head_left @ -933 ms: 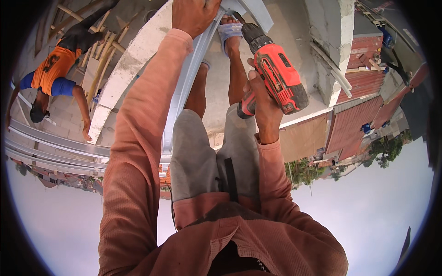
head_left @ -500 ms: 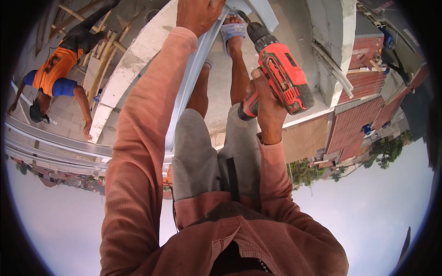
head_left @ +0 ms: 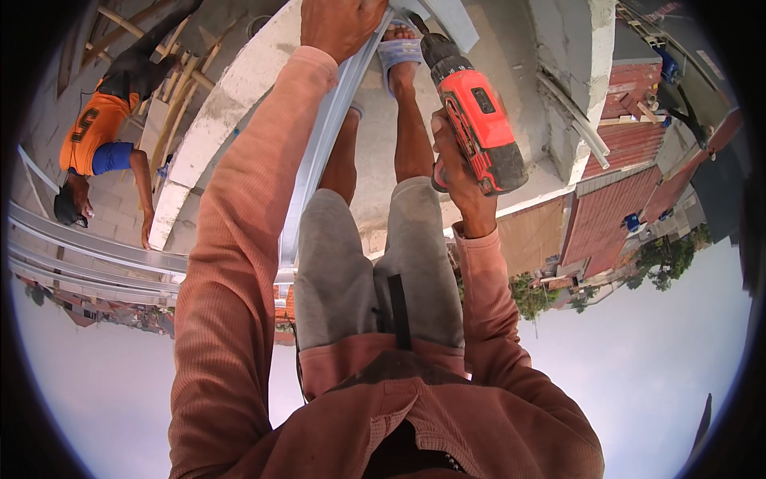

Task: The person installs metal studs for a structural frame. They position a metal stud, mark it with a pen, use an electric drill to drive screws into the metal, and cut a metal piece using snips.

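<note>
Drill (head_left: 483, 120), one only, sits in front of the person's right knee, its nose pointing away from the body and slightly left, its long axis running from the dark rear end near the wrist up to the bit. The bit ends close to two pieces of metal, a long beam (head_left: 327, 136) and a shorter channel (head_left: 453, 24); whether it touches either cannot be told. The right hand (head_left: 461, 177) is wrapped around the drill's handle. The left hand (head_left: 343, 28) lies at the beam's far end, fingers cut by the upper edge, so its grip cannot be told. Two slippers (head_left: 400, 53) show beyond the knees, one only partly. One co-worker (head_left: 96, 132) bends at left, near several rails (head_left: 104, 242) too overlapped to count.
</note>
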The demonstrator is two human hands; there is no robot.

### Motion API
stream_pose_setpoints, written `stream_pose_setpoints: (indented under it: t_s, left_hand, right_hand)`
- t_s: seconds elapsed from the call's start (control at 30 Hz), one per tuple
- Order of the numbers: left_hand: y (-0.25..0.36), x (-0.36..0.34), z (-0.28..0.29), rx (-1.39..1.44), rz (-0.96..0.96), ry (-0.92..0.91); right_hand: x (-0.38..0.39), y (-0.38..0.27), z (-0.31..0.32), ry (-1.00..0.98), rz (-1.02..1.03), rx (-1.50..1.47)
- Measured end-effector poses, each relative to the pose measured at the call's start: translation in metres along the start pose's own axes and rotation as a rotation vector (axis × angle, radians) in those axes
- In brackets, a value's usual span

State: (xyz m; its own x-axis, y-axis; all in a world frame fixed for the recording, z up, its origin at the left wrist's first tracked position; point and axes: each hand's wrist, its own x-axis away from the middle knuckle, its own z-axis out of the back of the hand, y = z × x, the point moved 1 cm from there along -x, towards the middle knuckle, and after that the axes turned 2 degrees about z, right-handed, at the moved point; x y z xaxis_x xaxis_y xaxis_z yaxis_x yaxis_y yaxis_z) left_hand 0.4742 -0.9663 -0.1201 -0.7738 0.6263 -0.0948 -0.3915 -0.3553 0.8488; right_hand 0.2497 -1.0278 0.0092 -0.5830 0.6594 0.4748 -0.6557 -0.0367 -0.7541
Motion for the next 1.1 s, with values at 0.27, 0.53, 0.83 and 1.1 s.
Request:
stream_pose_setpoints:
  t_s: [0.27,0.53,0.83,1.1]
  left_hand:
    - [-0.003,-0.003,0.001,-0.035,-0.053,-0.001]
    - [-0.002,-0.004,0.003,-0.017,-0.043,0.022]
    - [-0.007,-0.006,0.003,-0.030,-0.039,0.031]
    - [-0.004,-0.006,0.002,0.037,-0.011,0.077]
  right_hand:
    - [-0.001,-0.010,-0.010,0.120,-0.367,-0.479]
    - [-0.006,-0.018,-0.020,0.179,-0.517,-0.986]
    - [-0.005,-0.022,-0.017,0.244,-0.571,-1.127]
    - [-0.007,-0.009,-0.013,0.166,-0.647,-1.456]
